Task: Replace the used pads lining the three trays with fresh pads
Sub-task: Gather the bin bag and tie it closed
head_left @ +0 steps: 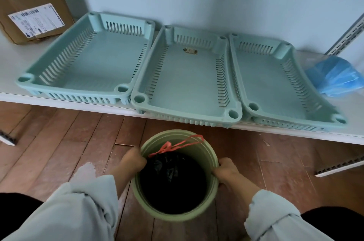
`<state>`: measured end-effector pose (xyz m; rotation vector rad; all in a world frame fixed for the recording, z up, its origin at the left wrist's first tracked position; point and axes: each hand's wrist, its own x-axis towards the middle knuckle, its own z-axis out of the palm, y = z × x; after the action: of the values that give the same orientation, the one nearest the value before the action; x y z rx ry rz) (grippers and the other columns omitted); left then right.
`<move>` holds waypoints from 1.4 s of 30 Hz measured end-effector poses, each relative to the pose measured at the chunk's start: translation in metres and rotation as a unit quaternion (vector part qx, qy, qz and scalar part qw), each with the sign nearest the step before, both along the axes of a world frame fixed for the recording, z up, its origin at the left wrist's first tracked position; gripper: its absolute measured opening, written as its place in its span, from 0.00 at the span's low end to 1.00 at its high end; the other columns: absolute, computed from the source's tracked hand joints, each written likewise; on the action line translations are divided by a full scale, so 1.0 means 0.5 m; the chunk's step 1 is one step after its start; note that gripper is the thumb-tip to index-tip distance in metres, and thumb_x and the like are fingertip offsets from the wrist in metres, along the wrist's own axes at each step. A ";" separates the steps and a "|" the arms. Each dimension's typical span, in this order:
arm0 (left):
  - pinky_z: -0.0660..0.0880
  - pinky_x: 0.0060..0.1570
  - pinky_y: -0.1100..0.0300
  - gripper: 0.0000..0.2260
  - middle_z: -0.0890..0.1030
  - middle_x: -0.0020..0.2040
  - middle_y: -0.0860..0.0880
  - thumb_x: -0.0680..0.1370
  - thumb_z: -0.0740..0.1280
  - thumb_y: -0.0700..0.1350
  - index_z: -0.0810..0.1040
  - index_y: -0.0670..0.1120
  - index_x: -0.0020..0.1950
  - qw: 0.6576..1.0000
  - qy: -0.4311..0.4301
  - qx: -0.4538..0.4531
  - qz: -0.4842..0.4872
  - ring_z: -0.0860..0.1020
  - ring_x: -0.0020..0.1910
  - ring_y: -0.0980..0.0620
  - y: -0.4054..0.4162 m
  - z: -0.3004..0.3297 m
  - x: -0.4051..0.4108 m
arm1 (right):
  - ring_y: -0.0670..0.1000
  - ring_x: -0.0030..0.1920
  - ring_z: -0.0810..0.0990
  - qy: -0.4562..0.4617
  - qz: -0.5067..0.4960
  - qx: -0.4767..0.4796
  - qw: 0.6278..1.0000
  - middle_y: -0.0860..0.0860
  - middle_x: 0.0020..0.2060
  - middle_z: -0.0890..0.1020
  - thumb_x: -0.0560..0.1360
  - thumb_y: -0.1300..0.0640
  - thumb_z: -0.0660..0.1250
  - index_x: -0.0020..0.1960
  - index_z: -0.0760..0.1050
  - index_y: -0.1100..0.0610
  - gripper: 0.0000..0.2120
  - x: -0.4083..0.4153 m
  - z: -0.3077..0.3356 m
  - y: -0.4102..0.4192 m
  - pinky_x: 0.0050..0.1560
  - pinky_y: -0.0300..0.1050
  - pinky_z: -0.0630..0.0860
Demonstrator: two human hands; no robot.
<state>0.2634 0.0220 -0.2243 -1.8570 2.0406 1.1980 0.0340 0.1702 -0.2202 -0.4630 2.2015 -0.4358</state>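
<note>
Three pale green slotted trays sit side by side on the white shelf: left tray, middle tray, right tray, rims touching or nearly so. All three appear bare of pads; the middle one shows only a small brownish label or scrap near its far end. Judgement: used pads are already out, fresh ones not yet laid. Blue folded material in a clear bag lies just right of the right tray, probably the fresh pads, though I cannot confirm this. Cardboard box at far left of the shelf. On the wooden floor below, near the viewer, stands a green bin with a black liner and red drawstring. Left hand is closed on the bin's left rim at the liner edge; right hand is clamped over the right rim. Risks: the middle and right trays overhang the near shelf edge, so a knock while rising or lifting the bin could tip them off; pulling the bin unevenly could drag the liner loose and spill its contents; the loose drawstring could snag on a finger
</note>
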 end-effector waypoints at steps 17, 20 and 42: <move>0.72 0.63 0.47 0.19 0.75 0.65 0.41 0.75 0.59 0.44 0.73 0.44 0.65 0.978 -0.165 -0.093 -0.083 0.73 0.64 0.40 -0.160 0.133 0.163 | 0.62 0.52 0.81 -0.131 0.093 -0.099 0.982 0.58 0.53 0.81 0.67 0.57 0.63 0.55 0.74 0.57 0.17 0.435 0.017 -0.320 0.52 0.56 0.80; 0.71 0.63 0.50 0.16 0.77 0.63 0.42 0.76 0.59 0.42 0.76 0.41 0.62 0.977 -0.170 -0.017 -0.128 0.75 0.62 0.41 -0.151 0.106 0.201 | 0.62 0.51 0.81 -0.165 0.093 -0.107 0.976 0.60 0.52 0.80 0.68 0.58 0.64 0.55 0.73 0.58 0.16 0.474 -0.004 -0.344 0.49 0.60 0.81; 0.71 0.21 0.69 0.14 0.81 0.52 0.39 0.80 0.56 0.40 0.74 0.35 0.62 0.948 -0.218 0.026 -0.232 0.77 0.40 0.46 -0.038 0.323 0.073 | 0.56 0.59 0.80 -0.175 0.225 -0.066 0.956 0.58 0.61 0.78 0.80 0.55 0.60 0.67 0.69 0.62 0.18 0.271 0.308 -0.197 0.61 0.53 0.75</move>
<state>0.2998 0.0031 -0.0629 -1.3452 1.9958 0.6426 0.1696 0.0715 -0.0664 -0.8658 1.6676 -0.3810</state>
